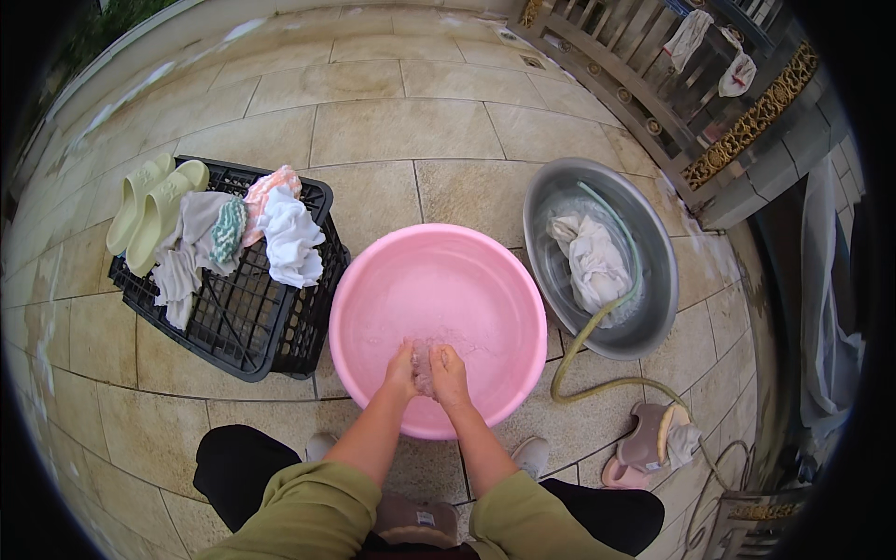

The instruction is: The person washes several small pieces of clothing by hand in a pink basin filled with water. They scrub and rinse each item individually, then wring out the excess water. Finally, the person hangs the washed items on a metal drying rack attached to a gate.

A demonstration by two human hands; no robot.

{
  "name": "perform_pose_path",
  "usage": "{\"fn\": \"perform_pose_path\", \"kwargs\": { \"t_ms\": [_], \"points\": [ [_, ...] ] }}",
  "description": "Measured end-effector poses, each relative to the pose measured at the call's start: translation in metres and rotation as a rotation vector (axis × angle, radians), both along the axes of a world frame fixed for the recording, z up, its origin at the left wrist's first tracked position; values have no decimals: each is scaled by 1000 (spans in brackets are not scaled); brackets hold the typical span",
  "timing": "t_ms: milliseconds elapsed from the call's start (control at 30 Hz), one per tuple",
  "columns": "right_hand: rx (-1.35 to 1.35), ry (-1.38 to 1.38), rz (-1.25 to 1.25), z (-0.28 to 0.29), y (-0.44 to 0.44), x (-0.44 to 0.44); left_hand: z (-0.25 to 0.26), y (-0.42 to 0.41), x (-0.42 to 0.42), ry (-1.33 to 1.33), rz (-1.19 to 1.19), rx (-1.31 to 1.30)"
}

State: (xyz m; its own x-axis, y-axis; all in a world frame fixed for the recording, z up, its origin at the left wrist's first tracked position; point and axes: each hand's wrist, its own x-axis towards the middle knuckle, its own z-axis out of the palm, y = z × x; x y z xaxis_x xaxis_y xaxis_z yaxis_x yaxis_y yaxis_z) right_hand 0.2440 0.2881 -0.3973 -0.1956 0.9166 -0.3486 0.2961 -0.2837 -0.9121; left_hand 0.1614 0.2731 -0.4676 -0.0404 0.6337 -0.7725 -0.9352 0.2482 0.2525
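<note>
A round pink plastic basin (437, 252) with water in it stands between my feet. Over its near part, my left hand (401, 369) and my right hand (449, 374) grip a small wet, brownish-mauve cloth (423, 367) between them. The fingers are curled around the cloth, which is bunched up so that its shape cannot be told. Water ripples show just beyond the hands.
On the left, a black plastic crate (238, 329) bears pale green clogs (155, 210) and several cloths (290, 238). To the right, a grey metal basin (661, 280) holds white fabric (595, 266) and a hose (595, 323). Slippers (640, 441) lie near the lower right.
</note>
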Motion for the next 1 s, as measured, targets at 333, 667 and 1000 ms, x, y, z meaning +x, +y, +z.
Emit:
{"fn": "perform_pose_path", "kwargs": {
  "t_ms": [333, 667, 1000],
  "points": [
    [15, -119, -291, 18, 9, -5, 42, 22, 38, 348, -9, -82],
    [457, -88, -18, -9, -8, -5, 34, 20, 22, -3, 88, 100],
    [-76, 24, 80, 40, 50, 36, 110, 13, 38, 194, -589, 396]
  ]
}}
